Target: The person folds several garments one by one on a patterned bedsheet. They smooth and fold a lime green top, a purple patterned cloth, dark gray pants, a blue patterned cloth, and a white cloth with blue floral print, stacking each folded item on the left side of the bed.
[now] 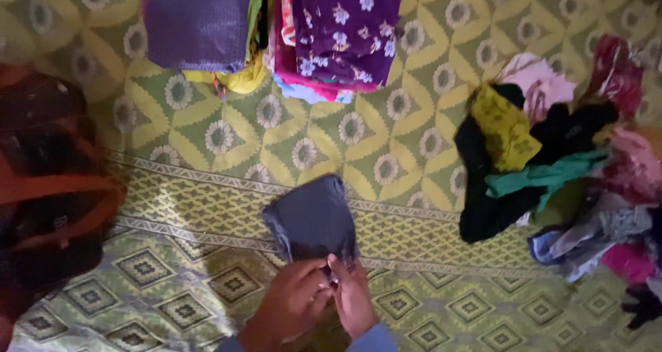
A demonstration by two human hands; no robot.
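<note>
A small dark grey-blue cloth (314,217) lies on the green patterned mat (386,138) in front of me. My left hand (289,304) and my right hand (353,297) meet at its near edge, fingers pinched on the fabric. Both hands sit close together, touching each other. The cloth's far part rests flat on the mat.
Folded stacks of clothes, a purple one (198,22) and a flowered purple one (345,28), lie at the far side. A loose heap of mixed garments (558,166) spreads at the right. A dark bag with orange straps (48,186) stands at the left.
</note>
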